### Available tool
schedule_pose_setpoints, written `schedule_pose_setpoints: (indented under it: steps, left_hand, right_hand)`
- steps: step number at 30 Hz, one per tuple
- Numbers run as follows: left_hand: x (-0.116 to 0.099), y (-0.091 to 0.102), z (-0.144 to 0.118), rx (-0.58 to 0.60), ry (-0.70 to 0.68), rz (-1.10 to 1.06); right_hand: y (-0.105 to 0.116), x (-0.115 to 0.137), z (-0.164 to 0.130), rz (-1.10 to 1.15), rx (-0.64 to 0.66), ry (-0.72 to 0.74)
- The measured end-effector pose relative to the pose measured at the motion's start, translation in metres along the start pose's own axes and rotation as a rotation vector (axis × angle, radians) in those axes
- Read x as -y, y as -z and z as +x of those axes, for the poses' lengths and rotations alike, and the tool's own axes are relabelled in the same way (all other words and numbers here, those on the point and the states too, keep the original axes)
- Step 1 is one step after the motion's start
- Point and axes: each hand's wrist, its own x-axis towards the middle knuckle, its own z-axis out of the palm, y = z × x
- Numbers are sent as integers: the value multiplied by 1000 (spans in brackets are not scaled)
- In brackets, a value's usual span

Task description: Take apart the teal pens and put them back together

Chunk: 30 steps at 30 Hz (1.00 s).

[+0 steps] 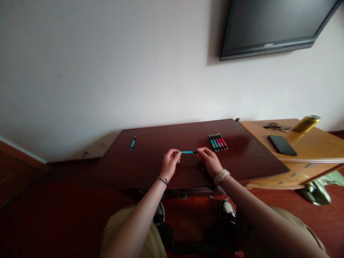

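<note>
From the head camera, I see my left hand (pixel 170 163) and right hand (pixel 210 160) pinching the two ends of one blue pen (pixel 188 152), held level just above the middle of the dark table (pixel 150 172). Each grip is clamped on the pen, fingertips at either end, the barrel bare between them.

I judge the pen light, stiff and rather smooth, so it could roll or slip under a loose pinch; the ends, where I hold it now, look the surest places, and the thin tip at the left end seems the delicate part.

A row of pens (pixel 218 142), blue and red, lies toward the table's right far corner, just beyond my right hand. A lone pen (pixel 132 143) lies near the left far corner, well apart. On the lighter cabinet (pixel 317 147) beside the table's right edge rest a phone (pixel 282 145) and a can (pixel 306 124). Nothing stands between my hands.
</note>
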Motion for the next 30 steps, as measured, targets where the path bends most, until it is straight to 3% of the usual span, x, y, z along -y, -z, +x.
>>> schedule_pose_setpoints:
  steps: [11, 22, 30]
  left_hand:
    - [-3, 5, -3, -6, 1, 131]
    - [-25, -4, -5, 18, 11, -92]
    - [-36, 8, -2, -159, -22, 6]
  right_hand:
    - [-3, 6, -5, 29, 3, -25]
    - [-8, 24, -18, 66, -27, -49]
    - [-12, 40, -23, 49, -41, -30]
